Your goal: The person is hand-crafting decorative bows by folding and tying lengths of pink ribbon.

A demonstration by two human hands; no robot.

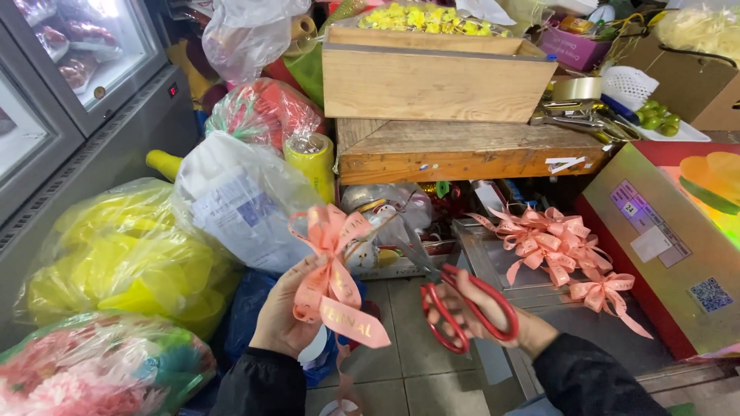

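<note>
One pink ribbon bow (331, 262) sits just left of the frame's centre, pinched at its knot by the left hand (287, 312), fingers pressed together around the gathered middle, tails hanging down below. Looks super light and floppy, kinda slick satin, so I'd say the knot is the only sensible spot to grab; the loops would just crush. Right hand (478, 316) is closed through the handles of red scissors (455, 300), blades pointing up toward the bow, close but I can't tell if they touch it. Further right, a pile of finished pink bows (559, 250) lies on a metal tray (493, 266). Upper centre there's a wooden box (432, 81) on a worn wooden worktop (462, 150), and plastic bags of yellow stuff (123, 254) at the left.
</note>
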